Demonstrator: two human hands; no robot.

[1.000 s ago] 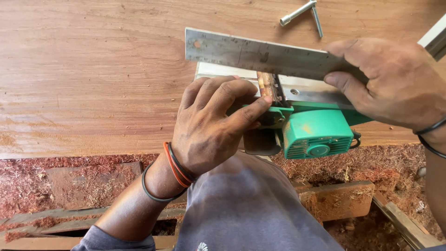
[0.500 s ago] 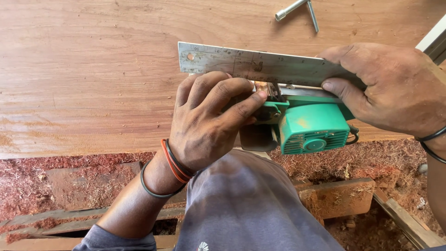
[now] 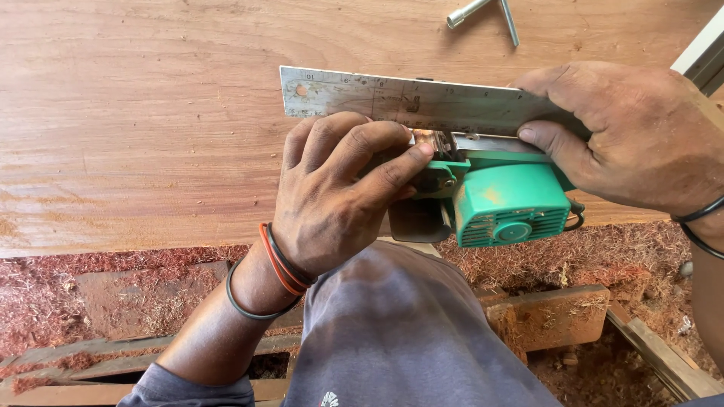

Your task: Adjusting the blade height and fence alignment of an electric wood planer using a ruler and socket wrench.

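At the near edge of a broad wooden desk (image 3: 151, 136), the right hand (image 3: 633, 136) presses a steel ruler (image 3: 392, 98) across an upturned green planer (image 3: 505, 196) while the left hand (image 3: 332, 203) grips its blade area, a check best made with the ruler held flat and steady.

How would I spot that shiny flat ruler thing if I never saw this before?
Start at the big reddish wooden board filling the top. Near its front edge lies a green power tool, and the metal ruler stands on edge along its top, pinned by the right hand. It is the only long, flat, silvery strip with marks along it.
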